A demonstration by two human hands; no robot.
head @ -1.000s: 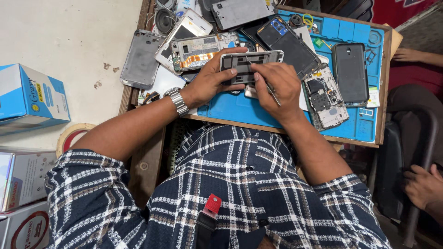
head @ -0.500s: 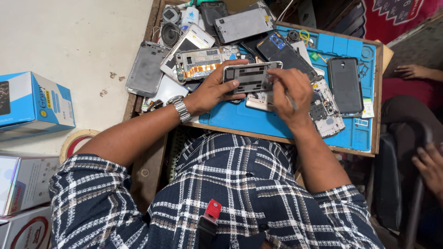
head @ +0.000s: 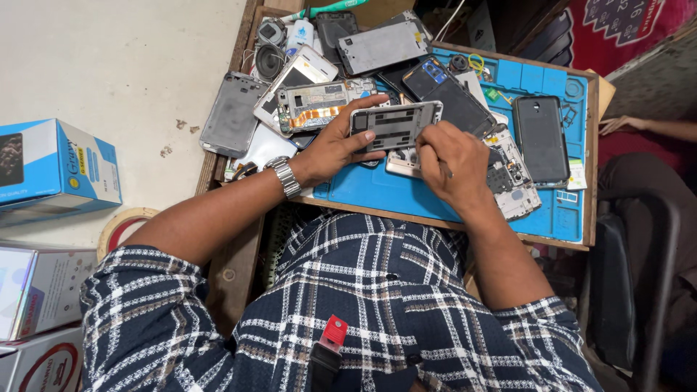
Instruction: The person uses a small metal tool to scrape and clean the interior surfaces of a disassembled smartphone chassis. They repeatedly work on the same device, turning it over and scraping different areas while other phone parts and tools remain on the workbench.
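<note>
Left hand (head: 334, 149) fingers grip a phone frame (head: 396, 125) above the blue mat (head: 377, 190); right hand (head: 454, 161) fingers, closed on a thin tool (head: 448, 173), touch its right end.

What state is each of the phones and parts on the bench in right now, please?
Phone frame: opened up, held in left hand.
Right hand: on the frame's right end, gripping a thin tool.
Dark phone: intact, flat on blue mat.
Circuit-board phone: back off, insides exposed.
Grey back cover: detached, lying alone.
Tape roll: flat.
</note>
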